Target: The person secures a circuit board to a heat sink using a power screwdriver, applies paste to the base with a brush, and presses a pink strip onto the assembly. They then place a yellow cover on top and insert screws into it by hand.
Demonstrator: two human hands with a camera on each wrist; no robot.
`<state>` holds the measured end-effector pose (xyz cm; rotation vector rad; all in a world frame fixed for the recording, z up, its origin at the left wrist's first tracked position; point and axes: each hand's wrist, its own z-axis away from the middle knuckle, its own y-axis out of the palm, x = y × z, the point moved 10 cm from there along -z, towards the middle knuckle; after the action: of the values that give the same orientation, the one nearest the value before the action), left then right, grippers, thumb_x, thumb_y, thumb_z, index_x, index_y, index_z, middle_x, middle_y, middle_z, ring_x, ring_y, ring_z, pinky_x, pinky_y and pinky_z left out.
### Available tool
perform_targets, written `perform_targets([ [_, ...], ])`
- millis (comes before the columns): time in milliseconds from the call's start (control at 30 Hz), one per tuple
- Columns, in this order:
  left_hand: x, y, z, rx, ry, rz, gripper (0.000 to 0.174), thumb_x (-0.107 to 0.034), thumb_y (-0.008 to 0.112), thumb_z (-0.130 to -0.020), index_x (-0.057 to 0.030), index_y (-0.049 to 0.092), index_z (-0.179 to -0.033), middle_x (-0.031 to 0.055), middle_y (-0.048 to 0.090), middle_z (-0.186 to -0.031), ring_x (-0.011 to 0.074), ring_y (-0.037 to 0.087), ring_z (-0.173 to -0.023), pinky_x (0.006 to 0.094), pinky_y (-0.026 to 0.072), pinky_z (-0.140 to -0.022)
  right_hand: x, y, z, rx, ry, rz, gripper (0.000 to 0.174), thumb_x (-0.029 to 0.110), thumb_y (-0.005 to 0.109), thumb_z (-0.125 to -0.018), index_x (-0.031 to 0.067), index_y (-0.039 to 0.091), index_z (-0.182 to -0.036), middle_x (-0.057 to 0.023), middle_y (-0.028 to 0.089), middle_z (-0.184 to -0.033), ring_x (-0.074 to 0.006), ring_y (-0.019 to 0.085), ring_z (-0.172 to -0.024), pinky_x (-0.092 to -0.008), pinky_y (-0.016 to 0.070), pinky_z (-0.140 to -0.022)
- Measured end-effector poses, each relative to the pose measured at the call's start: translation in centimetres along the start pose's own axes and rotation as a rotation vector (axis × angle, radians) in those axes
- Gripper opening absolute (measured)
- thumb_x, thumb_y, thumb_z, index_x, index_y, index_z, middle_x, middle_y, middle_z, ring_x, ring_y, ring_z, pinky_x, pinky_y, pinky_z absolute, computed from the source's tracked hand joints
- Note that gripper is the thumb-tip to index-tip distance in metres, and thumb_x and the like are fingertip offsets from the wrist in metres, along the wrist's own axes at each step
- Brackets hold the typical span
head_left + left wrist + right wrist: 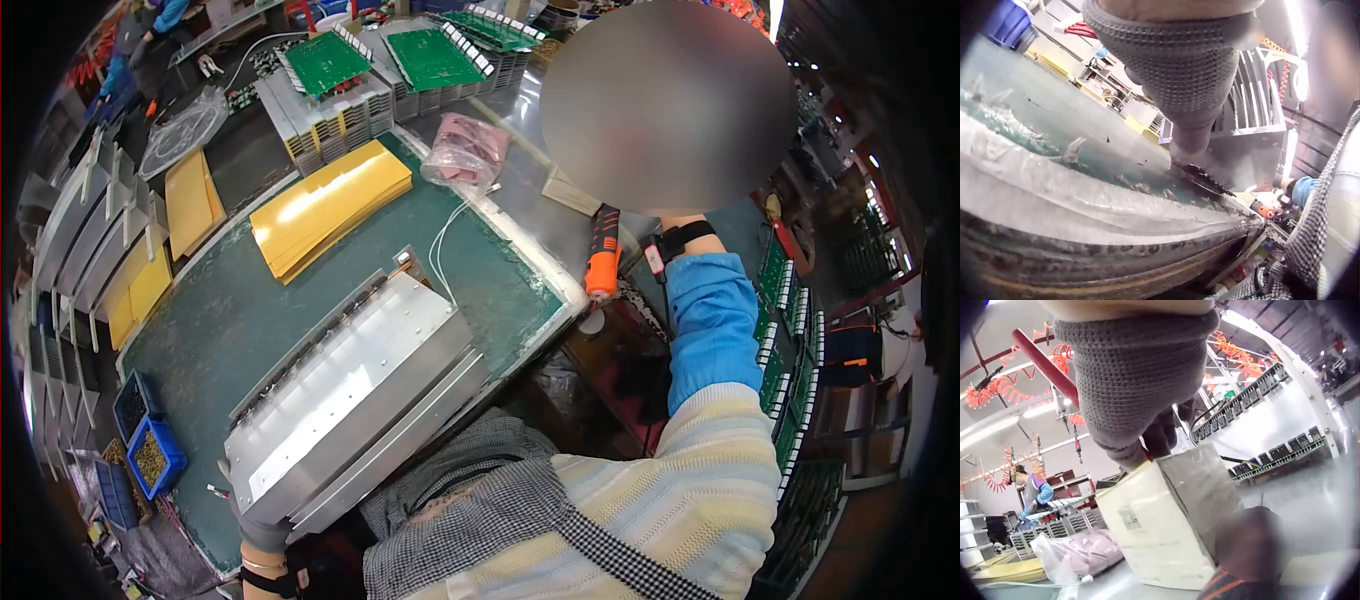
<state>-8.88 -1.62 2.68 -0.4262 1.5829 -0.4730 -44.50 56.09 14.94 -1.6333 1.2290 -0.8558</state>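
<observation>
A long silver metal case (345, 390) lies slantwise on the green mat, with a row of dark parts along its far edge. My left hand (262, 525), in a grey glove, grips the case's lower left end. In the left wrist view the gloved left hand (1182, 75) is against the metal, its fingertips mostly hidden. A blurred patch hides my right hand in the head view. In the right wrist view the gloved right hand (1138, 387) is at the top of a white box (1154, 531), fingers partly hidden behind its edge.
Yellow sheets (330, 205) and a pink wrapped bundle (468, 150) lie beyond the case. An orange screwdriver (603, 255) is near the table's right corner. Green circuit boards (435, 57) rest on metal stacks at the back. Blue bins (155, 458) stand at the left edge.
</observation>
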Motion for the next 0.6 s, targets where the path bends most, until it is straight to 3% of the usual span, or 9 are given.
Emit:
perform_targets([
  [33, -2.1, -0.1, 0.0, -0.015, 0.129, -0.526, 0.046, -0.030, 0.040, -0.101, -0.0017, 0.039, -0.138, 0.0103, 0.051, -0.134, 0.0231, 0.049, -0.121, 0.0389, 0.0247, -0.114, 0.0, 0.3, 0.2, -0.039, -0.054, 0.069, 0.016, 0.028, 0.067, -0.079, 0.0206, 0.069, -0.093, -0.0050, 0.069, -0.087, -0.0244, 0.063, -0.092, -0.0380, 0.0458, -0.081],
  [133, 2.4, 2.7, -0.2, 0.057, -0.295, 1.176, 0.066, -0.053, 0.019, -0.100, -0.0057, 0.030, -0.144, 0.0106, 0.041, -0.144, 0.0238, 0.041, -0.130, 0.0377, 0.0304, -0.111, 0.9, -1.0, 1.6, -0.174, -0.140, 0.089, 0.017, 0.026, 0.068, -0.077, 0.0207, 0.070, -0.093, -0.0022, 0.067, -0.085, -0.0223, 0.061, -0.092, -0.0387, 0.0412, -0.088],
  [233, -1.2, -0.3, -0.4, -0.055, 0.051, -0.430, 0.042, -0.026, 0.041, -0.101, -0.0019, 0.044, -0.135, 0.0094, 0.054, -0.131, 0.0218, 0.048, -0.122, 0.0374, 0.0236, -0.114, 3.4, -3.1, 3.8, -0.304, -0.235, 0.162, 0.019, 0.021, 0.067, -0.076, 0.0168, 0.070, -0.094, -0.0029, 0.066, -0.086, -0.0227, 0.061, -0.092, -0.0386, 0.0390, -0.090],
  [333, 0.2, 2.2, 0.1, 0.236, 0.134, -0.879, 0.058, -0.048, 0.033, -0.098, -0.0101, 0.040, -0.141, 0.0069, 0.046, -0.141, 0.0255, 0.040, -0.132, 0.0449, 0.0219, -0.114, 5.6, -5.4, 5.4, -0.415, -0.363, 0.196, 0.024, 0.017, 0.066, -0.075, 0.0129, 0.069, -0.098, -0.0052, 0.066, -0.088, -0.0244, 0.060, -0.090, -0.0382, 0.0399, -0.089],
  [400, -0.9, 1.4, -0.2, 0.147, 0.075, -0.608, 0.051, -0.042, 0.051, -0.090, -0.0171, 0.048, -0.135, 0.0050, 0.055, -0.133, 0.0264, 0.046, -0.126, 0.0493, 0.0209, -0.112, 7.9, -7.4, 5.5, -0.386, -0.354, 0.074, 0.027, 0.012, 0.064, -0.077, 0.0076, 0.067, -0.103, -0.0109, 0.065, -0.095, -0.0313, 0.060, -0.095, -0.0421, 0.0445, -0.087],
  [433, -1.5, 1.3, -0.2, 0.126, 0.137, -0.666, 0.050, -0.040, 0.056, -0.086, -0.0158, 0.053, -0.130, 0.0065, 0.057, -0.129, 0.0285, 0.052, -0.117, 0.0486, 0.0255, -0.109, 10.7, -9.9, 5.6, -0.358, -0.391, -0.157, 0.029, 0.010, 0.063, -0.080, 0.0043, 0.065, -0.108, -0.0134, 0.064, -0.101, -0.0312, 0.060, -0.099, -0.0404, 0.0449, -0.090],
  [500, -2.6, 1.1, -0.2, 0.071, 0.259, -0.785, 0.048, -0.034, 0.067, -0.078, -0.0133, 0.061, -0.120, 0.0095, 0.062, -0.121, 0.0328, 0.063, -0.099, 0.0471, 0.0346, -0.104, 8.2, -10.1, 4.9, -0.427, -0.308, -0.550, 0.026, 0.009, 0.061, -0.087, 0.0011, 0.063, -0.111, -0.0080, 0.064, -0.107, -0.0204, 0.058, -0.103, -0.0352, 0.0451, -0.090],
  [567, -2.2, 1.0, 0.1, 0.060, 0.283, -0.742, 0.047, -0.033, 0.068, -0.078, -0.0139, 0.061, -0.120, 0.0079, 0.061, -0.121, 0.0322, 0.060, -0.105, 0.0459, 0.0327, -0.104, 14.6, -12.4, 3.9, -0.313, -0.100, -0.888, 0.028, 0.013, 0.059, -0.088, -0.0016, 0.061, -0.112, -0.0094, 0.064, -0.099, -0.0138, 0.057, -0.095, -0.0294, 0.0454, -0.085],
  [600, -2.4, 1.0, 0.0, 0.041, 0.292, -0.748, 0.046, -0.032, 0.068, -0.077, -0.0145, 0.062, -0.120, 0.0074, 0.062, -0.120, 0.0312, 0.059, -0.105, 0.0447, 0.0324, -0.103, 17.4, -13.6, 3.2, -0.271, -0.191, -1.013, 0.026, 0.013, 0.058, -0.088, -0.0048, 0.062, -0.106, -0.0095, 0.064, -0.097, -0.0147, 0.057, -0.082, -0.0294, 0.0466, -0.074],
])
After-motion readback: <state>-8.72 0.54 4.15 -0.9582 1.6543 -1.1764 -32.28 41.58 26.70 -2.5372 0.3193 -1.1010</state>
